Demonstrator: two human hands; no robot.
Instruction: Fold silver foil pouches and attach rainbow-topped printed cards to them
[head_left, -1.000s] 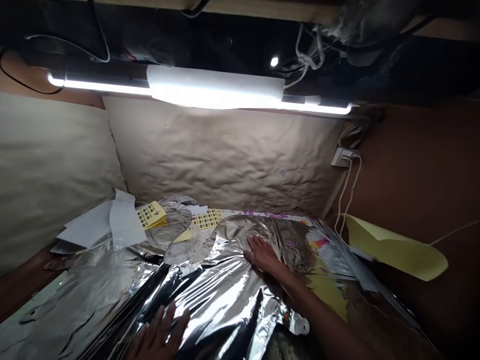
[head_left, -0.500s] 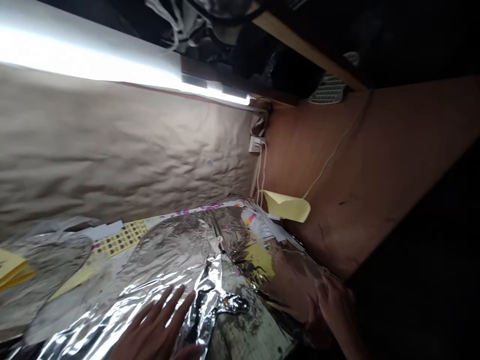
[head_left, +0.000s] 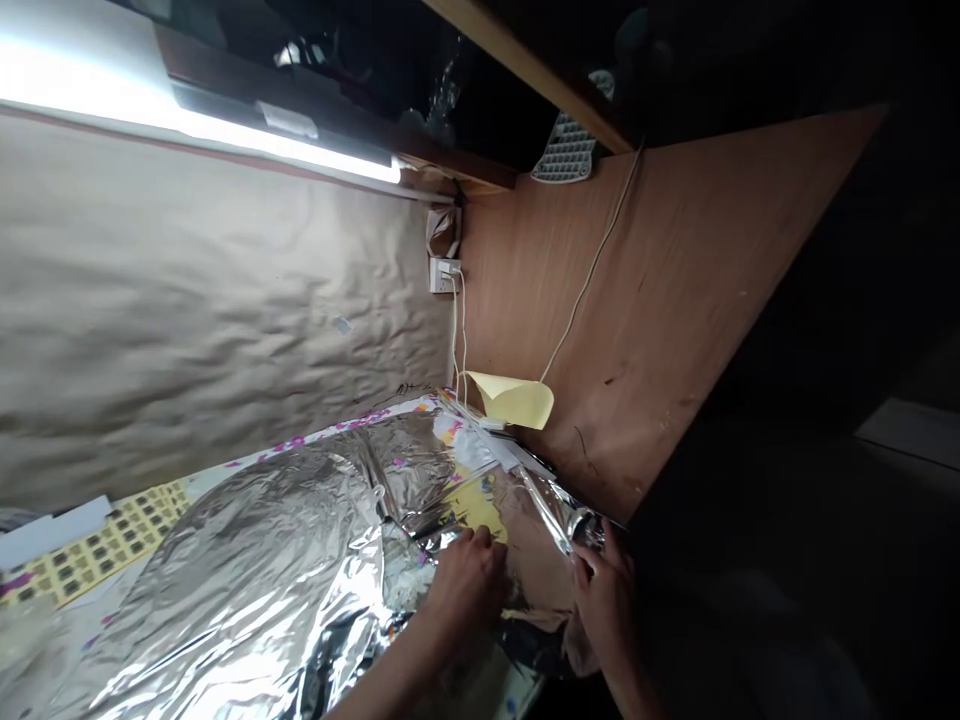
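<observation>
A crinkled silver foil sheet (head_left: 247,560) with a rounded edge and a small holed tab lies flat over the table, reflecting the lamp. To its right my left hand (head_left: 471,575) is closed, knuckles up, fingers curled down over a second shiny see-through film (head_left: 536,525). What its fingertips hold is hidden. At the table's right edge my right hand (head_left: 604,580) pinches the edge of this film between thumb and fingers. Yellow paper (head_left: 474,500) shows beneath, beside my left hand.
A yellow sheet (head_left: 517,400) leans in the back corner near white papers (head_left: 480,445) and cords. A socket (head_left: 444,276) is on the wall. Yellow sticker sheets (head_left: 112,540) lie at left. A tube lamp (head_left: 285,150) hangs under the shelf.
My left hand has gone from lying spread on the silver foil to a closed grip farther right. My right hand now pinches the film's edge. The view has swung right.
</observation>
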